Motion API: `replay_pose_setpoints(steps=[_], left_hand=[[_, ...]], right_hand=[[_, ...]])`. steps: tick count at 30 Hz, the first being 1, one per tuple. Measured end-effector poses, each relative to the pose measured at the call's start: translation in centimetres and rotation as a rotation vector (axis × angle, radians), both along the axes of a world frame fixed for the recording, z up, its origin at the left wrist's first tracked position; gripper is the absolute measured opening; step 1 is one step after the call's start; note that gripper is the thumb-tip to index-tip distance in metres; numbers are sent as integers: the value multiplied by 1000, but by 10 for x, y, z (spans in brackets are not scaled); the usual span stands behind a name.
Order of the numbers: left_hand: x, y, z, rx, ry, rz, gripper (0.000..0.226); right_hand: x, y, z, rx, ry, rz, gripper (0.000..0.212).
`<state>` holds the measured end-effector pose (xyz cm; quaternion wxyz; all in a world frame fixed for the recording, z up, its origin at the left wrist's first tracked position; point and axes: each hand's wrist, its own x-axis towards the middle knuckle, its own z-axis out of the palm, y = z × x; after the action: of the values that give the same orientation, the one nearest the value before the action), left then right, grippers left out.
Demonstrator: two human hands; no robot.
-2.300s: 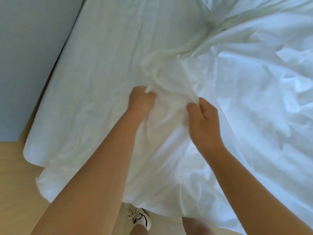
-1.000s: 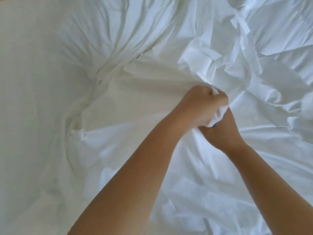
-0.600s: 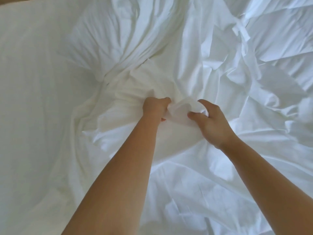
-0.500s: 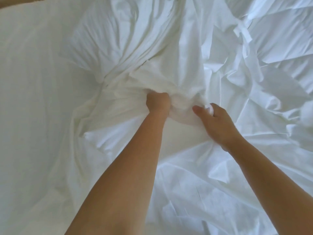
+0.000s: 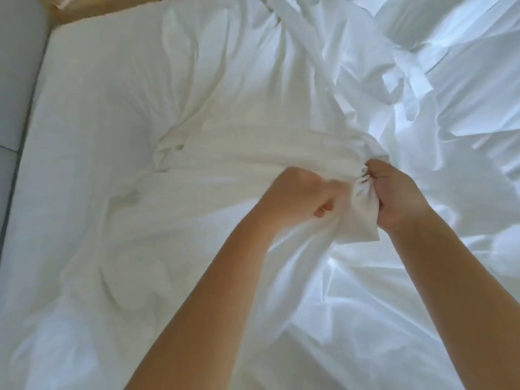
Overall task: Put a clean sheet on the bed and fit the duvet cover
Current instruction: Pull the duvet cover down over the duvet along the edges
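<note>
The white cloth (image 5: 253,142) is soft and full of wrinkles. It lies in the middle of the bed (image 5: 73,102). I cannot tell if it is the sheet or the duvet cover. One bunch of it is pulled up between two hands. The left hand (image 5: 298,192) makes a tight fist around a fold. The right hand (image 5: 402,198) has its fingers curled around the bunch too. A small corner (image 5: 363,232) hangs down between them. On the right lies a bright crumpled heap (image 5: 450,80) of more white cloth. A grey panel (image 5: 14,66) runs along the bed's left side. A tan strip (image 5: 107,7) shows at the top. Both bare arms hide some cloth lower down.
</note>
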<state>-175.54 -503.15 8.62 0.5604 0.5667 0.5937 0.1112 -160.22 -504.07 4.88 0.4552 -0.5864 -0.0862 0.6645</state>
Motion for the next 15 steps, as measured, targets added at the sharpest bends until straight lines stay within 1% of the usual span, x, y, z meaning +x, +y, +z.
replay_pose_setpoints(steps=[1, 2, 3, 4, 5, 6, 7, 8, 9, 11, 12, 13, 14, 15], left_hand=[[-12, 10, -10, 58, 52, 269, 40], [-23, 16, -20, 64, 134, 485, 55], [-30, 20, -29, -18, 188, 623, 65], [-31, 21, -38, -148, 181, 700, 67], [-28, 23, -47, -258, 131, 729, 61], [-20, 26, -54, -305, 75, 752, 49], [-10, 30, -58, -297, 46, 759, 37], [2, 35, -58, -243, 53, 731, 31], [17, 41, -56, -163, 69, 659, 31], [54, 41, -35, -68, 15, 398, 33], [72, 36, -20, -69, -45, 240, 33], [87, 28, -6, -85, -96, 99, 33], [95, 21, 6, -102, -117, 6, 33], [97, 17, 13, -115, -129, -23, 33]], right_hand=[[9, 1, -4, -30, -39, -87, 23], [21, -1, -7, -49, -75, -145, 20], [34, -5, -10, -61, -115, -185, 19], [47, -9, -13, -80, -154, -233, 19], [58, -14, -15, -91, -202, -280, 19], [66, -18, -15, -126, -256, -302, 17], [69, -22, -15, -161, -328, -260, 14], [68, -26, -16, -170, -413, -183, 10], [66, -29, -18, -129, -550, -89, 12], [59, -32, -16, 44, -917, 69, 47], [56, -31, -12, 155, -961, 82, 58], [50, -29, -7, 263, -816, 109, 53], [40, -24, 0, 342, -515, 134, 39], [31, -19, 4, 368, -206, 144, 37]])
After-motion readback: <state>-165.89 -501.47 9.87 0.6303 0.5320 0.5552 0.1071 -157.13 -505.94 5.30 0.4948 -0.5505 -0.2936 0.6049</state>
